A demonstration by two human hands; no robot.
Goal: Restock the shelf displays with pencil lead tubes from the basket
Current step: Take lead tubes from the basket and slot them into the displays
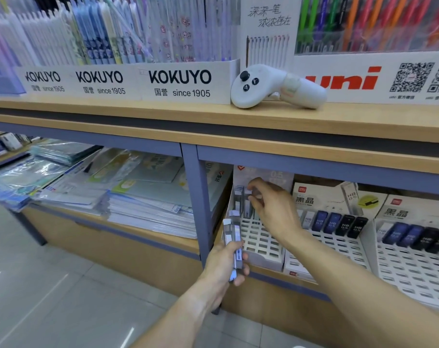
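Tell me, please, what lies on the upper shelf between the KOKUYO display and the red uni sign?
A white handheld controller lies there on the wooden shelf, seen in the head view.

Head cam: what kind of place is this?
Most likely a stationery shop aisle. Branded KOKUYO pen racks and a uni display line the top shelf, gridded lead-tube display trays sit below, and stacked plastic folders fill the next bay.
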